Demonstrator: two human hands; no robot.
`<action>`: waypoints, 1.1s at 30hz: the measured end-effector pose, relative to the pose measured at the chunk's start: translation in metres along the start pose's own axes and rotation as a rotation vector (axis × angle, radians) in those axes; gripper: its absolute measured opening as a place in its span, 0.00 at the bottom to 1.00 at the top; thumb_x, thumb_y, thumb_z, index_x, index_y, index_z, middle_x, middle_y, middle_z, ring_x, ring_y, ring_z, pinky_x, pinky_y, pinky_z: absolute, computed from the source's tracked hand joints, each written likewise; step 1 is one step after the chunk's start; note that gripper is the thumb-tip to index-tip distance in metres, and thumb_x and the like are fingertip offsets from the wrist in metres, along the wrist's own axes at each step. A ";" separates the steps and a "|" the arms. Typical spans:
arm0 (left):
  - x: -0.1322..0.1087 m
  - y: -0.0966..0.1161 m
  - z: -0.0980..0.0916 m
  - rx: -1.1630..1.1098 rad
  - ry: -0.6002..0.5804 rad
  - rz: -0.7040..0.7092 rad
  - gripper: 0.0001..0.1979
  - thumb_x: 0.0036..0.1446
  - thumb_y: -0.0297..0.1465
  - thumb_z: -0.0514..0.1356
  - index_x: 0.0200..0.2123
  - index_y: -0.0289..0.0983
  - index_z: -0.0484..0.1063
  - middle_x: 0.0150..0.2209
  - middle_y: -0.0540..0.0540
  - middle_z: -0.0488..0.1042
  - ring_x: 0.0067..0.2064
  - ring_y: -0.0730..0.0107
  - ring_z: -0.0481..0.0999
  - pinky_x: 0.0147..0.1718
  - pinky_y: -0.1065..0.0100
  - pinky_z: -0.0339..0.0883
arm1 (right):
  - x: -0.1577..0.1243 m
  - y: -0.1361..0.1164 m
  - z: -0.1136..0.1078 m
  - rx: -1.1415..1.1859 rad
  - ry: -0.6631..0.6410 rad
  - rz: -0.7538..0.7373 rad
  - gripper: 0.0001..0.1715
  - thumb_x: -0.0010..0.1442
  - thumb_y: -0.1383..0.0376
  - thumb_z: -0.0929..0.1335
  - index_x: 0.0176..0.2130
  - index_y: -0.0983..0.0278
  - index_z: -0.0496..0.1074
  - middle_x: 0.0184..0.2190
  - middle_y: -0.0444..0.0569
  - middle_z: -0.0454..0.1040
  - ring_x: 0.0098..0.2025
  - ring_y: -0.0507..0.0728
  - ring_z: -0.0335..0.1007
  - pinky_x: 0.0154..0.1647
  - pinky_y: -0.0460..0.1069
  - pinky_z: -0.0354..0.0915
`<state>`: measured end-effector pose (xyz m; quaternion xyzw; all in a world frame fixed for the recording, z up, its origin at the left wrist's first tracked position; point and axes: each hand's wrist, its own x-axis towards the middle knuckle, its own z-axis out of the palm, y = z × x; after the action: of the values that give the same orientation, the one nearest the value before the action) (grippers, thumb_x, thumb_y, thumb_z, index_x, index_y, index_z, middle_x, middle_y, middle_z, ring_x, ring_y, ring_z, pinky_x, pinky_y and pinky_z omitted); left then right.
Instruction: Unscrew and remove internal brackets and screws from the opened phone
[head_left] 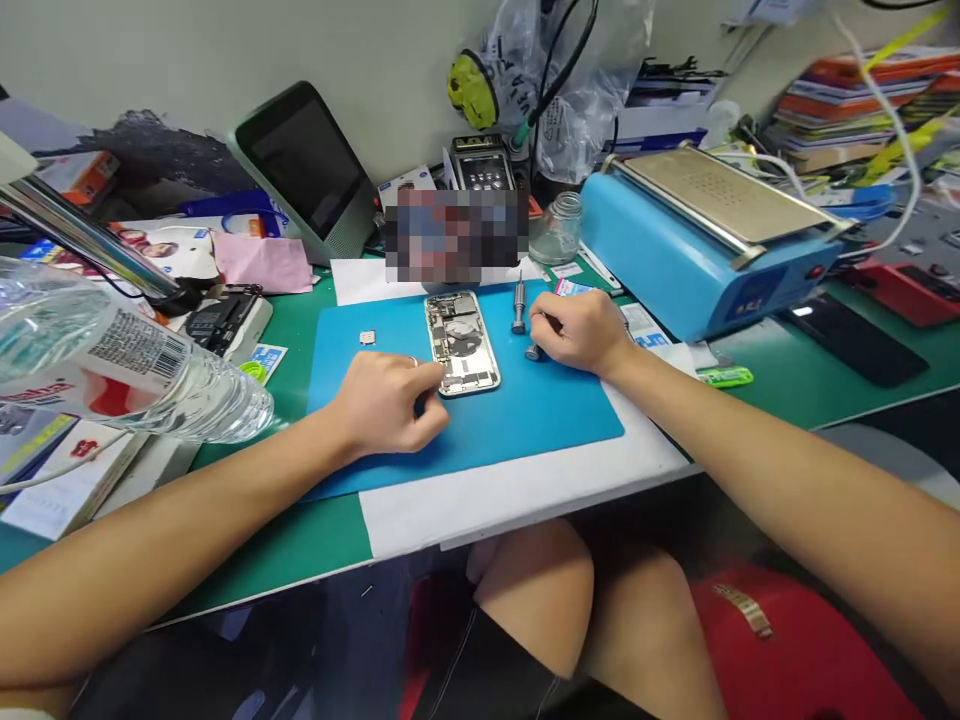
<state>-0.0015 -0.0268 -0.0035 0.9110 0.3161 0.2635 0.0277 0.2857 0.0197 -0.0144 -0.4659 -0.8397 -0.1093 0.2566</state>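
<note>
An opened smartphone (474, 350) lies on the blue mat (525, 430) with its inner boards and parts exposed. My left hand (394, 405) is at its lower left; the index fingertip touches the phone's edge, the thumb stands apart, and the other fingers are curled. To the right of the phone, my right hand (581, 332) is closed round a small screwdriver (534, 352), of which only the end shows below the fingers. Another screwdriver (519, 308) stands or lies just left of that hand. A small silvery part (367, 338) sits on the mat's left side.
A large water bottle (150, 350) and a lamp pole (105, 240) crowd the left. Behind are a tilted screen device (304, 160), a blurred-out patch and a glass jar (559, 228). A blue heating-plate machine (697, 250) and a dark phone (855, 335) occupy the right.
</note>
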 end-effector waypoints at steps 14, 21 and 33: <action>0.002 -0.001 -0.001 0.074 -0.133 -0.089 0.07 0.47 0.33 0.54 0.20 0.41 0.60 0.17 0.50 0.64 0.20 0.67 0.60 0.22 0.65 0.45 | 0.004 -0.010 -0.002 -0.152 -0.170 0.109 0.15 0.60 0.63 0.64 0.26 0.64 0.75 0.21 0.50 0.76 0.26 0.58 0.70 0.28 0.51 0.54; 0.001 -0.002 -0.002 0.140 -0.289 -0.127 0.16 0.64 0.41 0.62 0.28 0.37 0.68 0.25 0.54 0.67 0.25 0.72 0.67 0.29 0.67 0.65 | 0.003 -0.011 -0.004 -0.174 -0.328 0.190 0.16 0.68 0.56 0.68 0.48 0.66 0.73 0.45 0.50 0.77 0.43 0.56 0.76 0.45 0.56 0.74; 0.008 0.002 -0.002 0.215 -0.426 -0.135 0.12 0.68 0.39 0.61 0.41 0.35 0.74 0.36 0.49 0.75 0.33 0.70 0.76 0.34 0.64 0.74 | 0.000 0.000 -0.006 -0.120 -0.337 0.157 0.17 0.68 0.58 0.69 0.52 0.65 0.72 0.49 0.51 0.76 0.45 0.57 0.76 0.45 0.56 0.75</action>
<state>0.0043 -0.0241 0.0023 0.9205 0.3895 0.0280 0.0140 0.2879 0.0171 -0.0090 -0.5560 -0.8240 -0.0591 0.0917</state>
